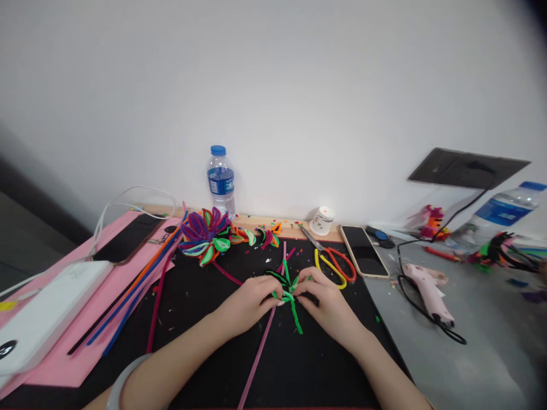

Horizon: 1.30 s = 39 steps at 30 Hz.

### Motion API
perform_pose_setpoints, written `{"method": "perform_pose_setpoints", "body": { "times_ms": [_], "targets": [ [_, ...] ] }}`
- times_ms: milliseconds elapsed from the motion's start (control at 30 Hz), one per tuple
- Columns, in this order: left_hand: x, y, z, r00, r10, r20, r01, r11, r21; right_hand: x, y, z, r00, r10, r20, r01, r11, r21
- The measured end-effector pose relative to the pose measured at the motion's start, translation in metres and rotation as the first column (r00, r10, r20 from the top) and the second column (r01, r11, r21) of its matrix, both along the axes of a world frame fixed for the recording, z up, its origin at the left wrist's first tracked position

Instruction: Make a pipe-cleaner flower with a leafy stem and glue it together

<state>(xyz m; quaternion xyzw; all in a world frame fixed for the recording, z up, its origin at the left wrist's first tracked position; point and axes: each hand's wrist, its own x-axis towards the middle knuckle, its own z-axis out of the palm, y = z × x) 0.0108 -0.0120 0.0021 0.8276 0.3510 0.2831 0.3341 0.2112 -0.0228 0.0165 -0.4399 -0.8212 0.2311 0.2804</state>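
Green pipe cleaners (296, 314), twisted together with several short arms, are between my hands above the black mat (316, 364). My left hand (253, 303) pinches the left side of the green piece. On its right side, my right hand (325, 302) is closed with fingertips on another green arm. A long pink pipe cleaner (259, 356) runs beneath, toward the front edge. Behind my left hand rests a multicoloured pipe-cleaner flower (207, 234). Scissors (342, 265) with orange and yellow handles lie behind my right hand.
A water bottle (221, 182) and a paper cup (321, 221) stand by the wall. Phones (365, 251) (128, 239) lie on both sides. A white power bank (47, 310) sits on pink sheets at left. A pink glue gun (429, 293) with its cord is at right.
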Motion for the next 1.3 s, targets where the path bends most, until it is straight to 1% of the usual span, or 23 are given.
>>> {"method": "perform_pose_setpoints", "body": {
  "times_ms": [200, 767, 933, 1100, 1300],
  "targets": [
    [-0.0008, 0.0004, -0.0027, 1.000, 0.000, 0.000, 0.000, 1.000, 0.007, -0.0014, -0.0004, -0.0029, 1.000, -0.012, 0.009, 0.012, 1.000, 0.005],
    [-0.0005, -0.0003, -0.0009, 1.000, 0.005, -0.009, -0.005, 1.000, 0.012, -0.0024, -0.0003, -0.0045, 1.000, -0.004, 0.003, 0.004, 0.999, -0.032],
    [-0.0008, -0.0007, 0.0000, 1.000, 0.002, -0.017, -0.002, 1.000, 0.012, -0.0005, 0.0009, -0.0056, 0.999, -0.044, -0.032, 0.043, 0.999, -0.030],
    [-0.0006, -0.0008, -0.0008, 1.000, -0.001, -0.015, 0.001, 1.000, 0.017, -0.0015, 0.0011, -0.0067, 0.999, -0.020, -0.032, 0.019, 0.999, -0.035],
    [0.0001, -0.0001, -0.0020, 1.000, 0.003, -0.016, -0.002, 1.000, 0.021, -0.0031, 0.0012, -0.0092, 0.999, -0.020, -0.032, 0.019, 0.999, -0.030]
  ]
}}
